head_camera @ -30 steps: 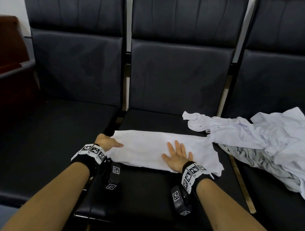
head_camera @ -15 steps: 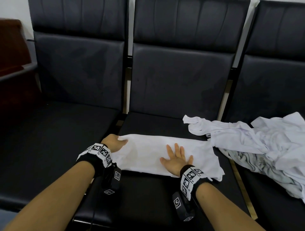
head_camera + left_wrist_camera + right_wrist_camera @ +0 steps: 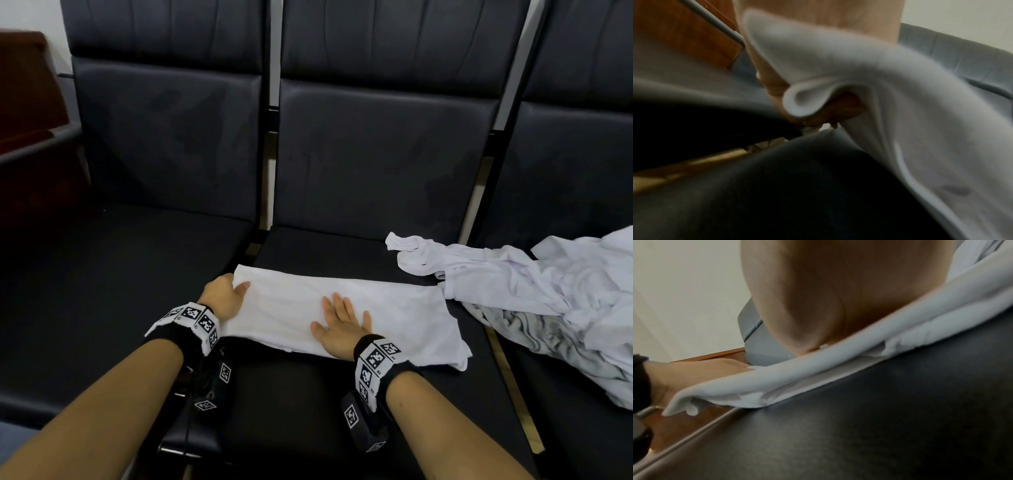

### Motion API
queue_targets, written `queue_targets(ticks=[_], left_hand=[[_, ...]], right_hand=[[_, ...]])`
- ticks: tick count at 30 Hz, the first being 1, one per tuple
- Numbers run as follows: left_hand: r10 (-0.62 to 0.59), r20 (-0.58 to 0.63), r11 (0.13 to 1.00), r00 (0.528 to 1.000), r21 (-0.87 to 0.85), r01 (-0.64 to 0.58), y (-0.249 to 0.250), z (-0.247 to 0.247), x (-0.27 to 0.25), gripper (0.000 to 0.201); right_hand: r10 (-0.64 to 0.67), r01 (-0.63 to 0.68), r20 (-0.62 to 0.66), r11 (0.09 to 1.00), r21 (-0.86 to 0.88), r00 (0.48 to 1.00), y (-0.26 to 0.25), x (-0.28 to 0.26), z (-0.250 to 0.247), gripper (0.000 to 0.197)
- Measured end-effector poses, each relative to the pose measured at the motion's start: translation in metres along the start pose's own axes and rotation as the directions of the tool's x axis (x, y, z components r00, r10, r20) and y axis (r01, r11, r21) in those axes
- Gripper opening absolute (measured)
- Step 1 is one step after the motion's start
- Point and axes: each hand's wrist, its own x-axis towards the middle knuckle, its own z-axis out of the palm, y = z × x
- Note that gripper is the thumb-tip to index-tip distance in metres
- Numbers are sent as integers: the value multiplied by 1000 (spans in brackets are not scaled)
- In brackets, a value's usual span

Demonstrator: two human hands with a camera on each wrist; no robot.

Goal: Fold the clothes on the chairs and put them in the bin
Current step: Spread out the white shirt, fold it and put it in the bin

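Cloth lies under both hands: a white garment (image 3: 342, 308), already folded into a long band, rests across the front of the middle chair seat (image 3: 308, 394). The right hand (image 3: 342, 329) presses on it palm down, fingers straight and slightly spread, near the band's middle; this looks meant to pin the fabric and mark the line for the next fold. Off to that hand's left, the left hand (image 3: 224, 296) grips the band's end, thumb on top and fingers curled beneath, so the layers bunch into a small roll in the left wrist view (image 3: 807, 100). Holding the end this way probably readies it to be carried over toward the pressing palm. From the right wrist view the stacked edges of the garment (image 3: 818, 378) show beneath the heel of the hand, flat on the seat.

Beyond the right hand's outer side, a heap of unfolded clothes (image 3: 548, 301), white with some grey, sprawls over the neighbouring seat, one sleeve reaching onto the middle seat just beside the folded band. These likely wait their turn. No bin appears in any view.
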Motion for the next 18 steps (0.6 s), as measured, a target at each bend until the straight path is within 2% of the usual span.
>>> queue_targets(ticks=[7,9,11,13,16,18], left_hand=[[29,-87,995,996,-92,-38,5,-40,-20,40],[67,-99,986,993,-146,-81,8,-49,-25,32],[119,-93,969,988,-204,-136,14,-52,-29,24],[172,-78,944,982,-271,-187,29,-48,-35,19],[288,-11,909,958,-311,-277,62,-26,-49,12],[330,63,895,942,-337,-291,85,-5,-55,9]], right_hand=[[-75,79,-32,988,133,997,-35,-5,12,64],[-90,99,-51,971,218,995,-49,-10,16,63],[-92,121,-94,916,382,991,-55,-17,15,61],[-52,129,-147,801,584,988,-52,-24,7,57],[27,135,-190,604,786,981,-43,-39,-13,57],[32,114,-132,336,935,991,-33,-46,-27,56]])
